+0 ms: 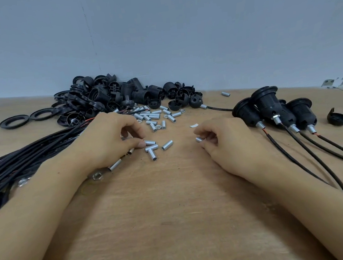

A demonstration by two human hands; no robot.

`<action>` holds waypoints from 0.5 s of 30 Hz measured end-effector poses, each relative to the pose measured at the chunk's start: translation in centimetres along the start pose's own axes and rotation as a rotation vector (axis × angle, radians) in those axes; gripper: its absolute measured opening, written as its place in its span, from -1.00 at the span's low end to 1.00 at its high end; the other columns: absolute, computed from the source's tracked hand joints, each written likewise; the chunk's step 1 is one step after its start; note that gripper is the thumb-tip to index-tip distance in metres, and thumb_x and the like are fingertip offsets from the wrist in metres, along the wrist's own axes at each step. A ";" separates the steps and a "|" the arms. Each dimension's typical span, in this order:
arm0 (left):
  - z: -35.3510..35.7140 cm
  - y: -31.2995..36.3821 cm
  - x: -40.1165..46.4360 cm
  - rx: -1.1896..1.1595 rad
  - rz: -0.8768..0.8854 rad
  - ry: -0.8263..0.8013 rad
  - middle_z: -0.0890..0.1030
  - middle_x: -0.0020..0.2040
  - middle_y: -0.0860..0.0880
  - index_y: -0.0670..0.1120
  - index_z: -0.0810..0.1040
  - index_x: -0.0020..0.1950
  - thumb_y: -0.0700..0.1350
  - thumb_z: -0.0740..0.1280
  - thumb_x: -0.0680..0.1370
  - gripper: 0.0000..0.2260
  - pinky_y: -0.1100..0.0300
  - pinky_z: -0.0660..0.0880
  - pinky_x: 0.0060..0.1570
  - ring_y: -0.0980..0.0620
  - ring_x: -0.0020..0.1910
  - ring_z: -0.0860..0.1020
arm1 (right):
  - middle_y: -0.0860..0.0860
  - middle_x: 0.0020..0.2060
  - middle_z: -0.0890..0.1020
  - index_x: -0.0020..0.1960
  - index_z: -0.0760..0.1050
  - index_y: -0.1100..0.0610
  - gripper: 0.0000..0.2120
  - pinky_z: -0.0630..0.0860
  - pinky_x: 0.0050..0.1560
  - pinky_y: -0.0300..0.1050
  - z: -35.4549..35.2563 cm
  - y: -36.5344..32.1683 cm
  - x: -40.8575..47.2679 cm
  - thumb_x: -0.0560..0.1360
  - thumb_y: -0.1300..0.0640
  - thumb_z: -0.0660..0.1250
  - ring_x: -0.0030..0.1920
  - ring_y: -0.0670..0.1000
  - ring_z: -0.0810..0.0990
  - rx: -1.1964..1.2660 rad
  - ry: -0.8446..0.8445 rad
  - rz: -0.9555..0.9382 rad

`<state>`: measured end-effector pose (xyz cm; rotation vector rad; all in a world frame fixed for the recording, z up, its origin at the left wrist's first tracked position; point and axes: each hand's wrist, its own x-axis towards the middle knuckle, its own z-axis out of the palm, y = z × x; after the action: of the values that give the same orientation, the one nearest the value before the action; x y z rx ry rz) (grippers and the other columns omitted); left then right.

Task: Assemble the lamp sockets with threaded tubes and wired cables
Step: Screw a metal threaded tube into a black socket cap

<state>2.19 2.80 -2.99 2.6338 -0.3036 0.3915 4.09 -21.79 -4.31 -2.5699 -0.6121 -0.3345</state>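
My left hand [112, 140] rests on the wooden table [175, 214], fingers curled, its thumb tip touching a small silver threaded tube [150, 142] in a loose cluster of tubes. My right hand [222, 139] pinches another silver tube [198, 139] between its curled fingers. A heap of black socket parts [120, 95] lies at the back. More silver tubes and nuts [156, 117] are scattered in front of it. Several assembled black sockets [274, 108] with cables lie at the right.
A bundle of black cables [21, 158] runs along the left, under my left forearm. Black rings [14, 122] lie at the back left. A lone black cap [339, 116] sits at the far right. A nut [96, 176] and a yellow rubber band [89, 188] lie by my left wrist.
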 end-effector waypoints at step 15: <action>2.9 4.9 -0.4 -1.062 -0.023 0.216 0.72 -0.13 -0.10 -0.04 0.71 -0.20 -0.17 0.55 0.29 -0.87 0.21 0.59 -0.01 -0.05 -0.07 0.70 | -0.06 -0.18 0.72 -0.08 0.65 0.10 -0.87 0.60 0.00 -0.17 -1.4 -1.2 -0.7 0.44 0.30 0.48 -0.13 -0.08 0.68 0.857 0.093 0.019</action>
<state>1.14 -2.77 -3.57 1.5426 -0.2953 0.3620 2.69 -21.81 -2.83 -1.7273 -0.5392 -0.1343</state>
